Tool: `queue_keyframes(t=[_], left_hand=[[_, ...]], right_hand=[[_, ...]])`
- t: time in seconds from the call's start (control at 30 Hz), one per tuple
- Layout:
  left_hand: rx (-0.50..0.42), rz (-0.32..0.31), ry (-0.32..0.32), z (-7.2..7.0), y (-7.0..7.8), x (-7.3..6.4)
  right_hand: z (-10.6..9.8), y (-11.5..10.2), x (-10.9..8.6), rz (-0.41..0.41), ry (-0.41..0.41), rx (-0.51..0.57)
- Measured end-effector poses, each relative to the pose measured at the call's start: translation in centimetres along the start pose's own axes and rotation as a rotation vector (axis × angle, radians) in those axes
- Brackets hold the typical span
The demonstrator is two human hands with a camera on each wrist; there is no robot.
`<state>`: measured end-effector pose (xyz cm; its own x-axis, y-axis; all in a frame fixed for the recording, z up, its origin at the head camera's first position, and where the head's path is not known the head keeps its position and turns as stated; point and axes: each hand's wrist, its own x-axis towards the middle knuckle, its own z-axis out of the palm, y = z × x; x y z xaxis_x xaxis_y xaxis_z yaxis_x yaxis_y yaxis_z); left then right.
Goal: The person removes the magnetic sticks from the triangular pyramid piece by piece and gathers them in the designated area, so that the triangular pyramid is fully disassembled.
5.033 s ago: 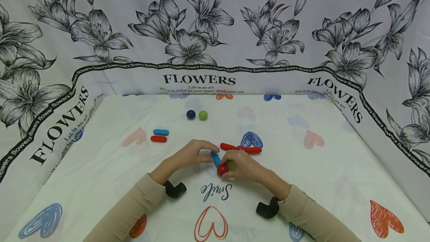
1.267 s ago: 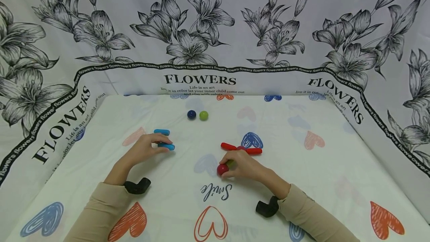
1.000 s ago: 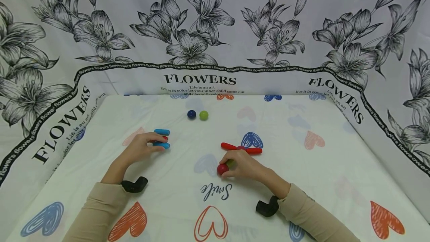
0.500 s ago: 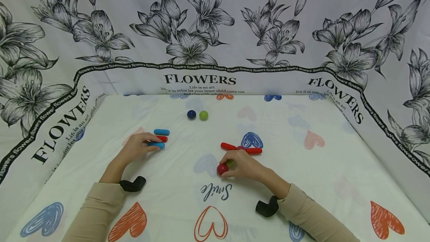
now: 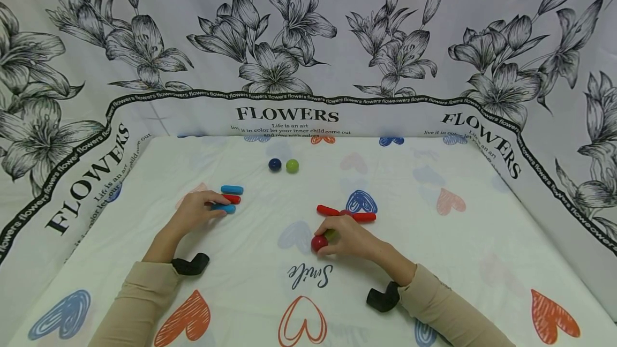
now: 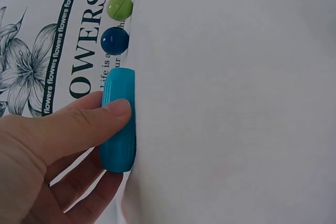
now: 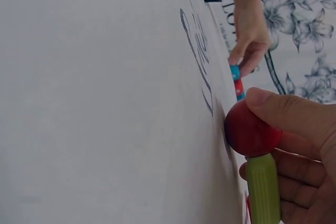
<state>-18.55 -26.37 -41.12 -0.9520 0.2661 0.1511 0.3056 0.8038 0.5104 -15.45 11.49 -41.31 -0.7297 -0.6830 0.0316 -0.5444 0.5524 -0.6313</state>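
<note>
My left hand pinches a bright blue plastic stick between thumb and fingers, low over the cloth. Just beyond it lie a red stick and a second blue stick, roughly parallel. Nearer the middle, my right hand grips a red ball joined to, or touching, a light green stick. In the head view the hand hides most of that green stick. Behind the right hand lie two red sticks with another red ball between them, partly covered.
A dark blue ball and a green ball sit side by side farther back. White cloth printed with hearts covers the table, and a flower-printed curtain rises behind. Black angled pieces are worn at both wrists.
The left hand has carried the blue stick from beside the held red ball leftward to the red and blue sticks, then shifted slightly left. The right hand has stayed put, holding the ball.
</note>
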Motion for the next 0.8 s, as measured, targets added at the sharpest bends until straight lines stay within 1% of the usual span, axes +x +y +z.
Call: queue_keyframes(t=[0.13, 0.3, 0.4, 0.57, 0.7, 0.8], left_hand=[[0.012, 0.011, 0.005, 0.0, 0.0, 0.0], [-0.006, -0.022, -0.012, 0.0, 0.1, 0.0], [-0.009, -0.031, -0.012, -0.1, 0.3, -0.1], [0.007, -0.018, 0.000, -0.2, 0.5, 0.0], [0.023, 0.010, 0.021, -0.3, 0.6, -0.1], [0.024, 0.013, 0.018, -0.3, 0.9, -0.1]], right_hand=[[0.0, -0.1, 0.0, 0.007, -0.002, -0.002], [-0.3, -0.2, 0.0, 0.015, -0.023, -0.020], [-0.5, -0.2, 0.0, 0.023, -0.047, -0.044], [-0.8, -0.1, -0.1, 0.034, -0.080, -0.059], [-0.9, 0.0, -0.2, 0.030, -0.073, -0.091], [-1.1, 0.1, -0.2, 0.029, -0.057, -0.121]])
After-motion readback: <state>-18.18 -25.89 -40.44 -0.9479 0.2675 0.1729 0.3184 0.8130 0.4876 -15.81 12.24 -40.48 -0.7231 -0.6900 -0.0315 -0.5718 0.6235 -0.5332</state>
